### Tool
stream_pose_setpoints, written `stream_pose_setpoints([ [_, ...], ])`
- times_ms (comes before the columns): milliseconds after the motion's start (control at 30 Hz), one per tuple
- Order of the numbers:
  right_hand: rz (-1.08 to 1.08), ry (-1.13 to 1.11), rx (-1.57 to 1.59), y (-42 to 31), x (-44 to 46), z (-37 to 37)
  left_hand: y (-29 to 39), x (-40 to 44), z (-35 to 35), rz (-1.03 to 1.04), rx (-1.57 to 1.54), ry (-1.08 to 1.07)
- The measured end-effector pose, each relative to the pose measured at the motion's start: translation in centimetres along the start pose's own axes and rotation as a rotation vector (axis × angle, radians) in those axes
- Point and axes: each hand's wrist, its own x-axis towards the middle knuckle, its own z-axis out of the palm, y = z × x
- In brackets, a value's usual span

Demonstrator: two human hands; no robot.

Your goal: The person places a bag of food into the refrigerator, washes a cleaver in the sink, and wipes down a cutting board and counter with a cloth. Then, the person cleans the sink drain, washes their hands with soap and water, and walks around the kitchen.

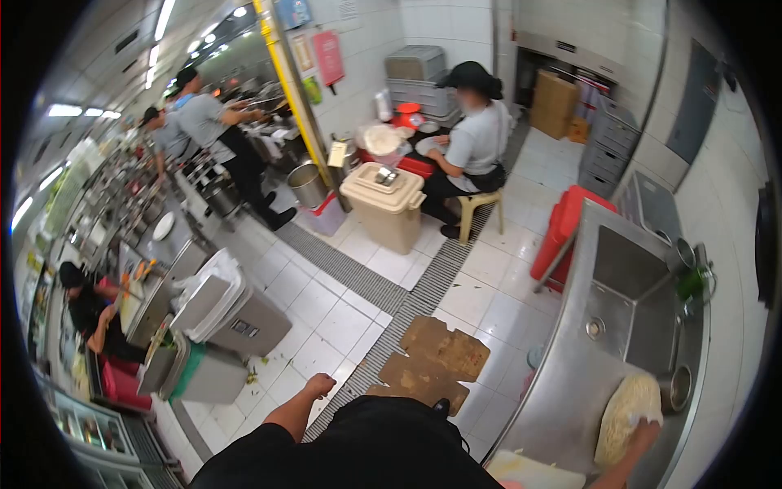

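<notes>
My left hand [321, 385] hangs over the tiled floor with its fingers curled in and nothing visible in them. On the steel sink counter at the lower right, my right hand [648, 433] grips the side of a bulging plastic bag [626, 411] full of pale, shredded-looking food; its exact kind is unclear. A whitish cutting board [533, 471] lies at the counter's near edge, with pale bits on it. Close beyond the bag stands a metal pot [676, 388].
A steel sink basin [623, 261] adjoins the counter. Flattened cardboard [432, 359] covers floor tiles by a drain grate [391, 326]. Ahead, a seated person [476, 134] works beside a beige bin [383, 204]. Grey bins [236, 318] stand left; other people work at counters beyond.
</notes>
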Motion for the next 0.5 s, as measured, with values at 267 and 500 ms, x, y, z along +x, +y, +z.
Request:
stream_pose_setpoints([
  [267, -0.03, -0.051, -0.189, -3.2, -1.2, -2.5, 4.2, -1.6, 3.9, 0.094, 0.059, -0.059],
  [500, -0.229, 0.083, 0.071, -9.1, -7.4, -5.9, 7.2, -1.3, 4.8, 0.255, 0.04, -0.03],
])
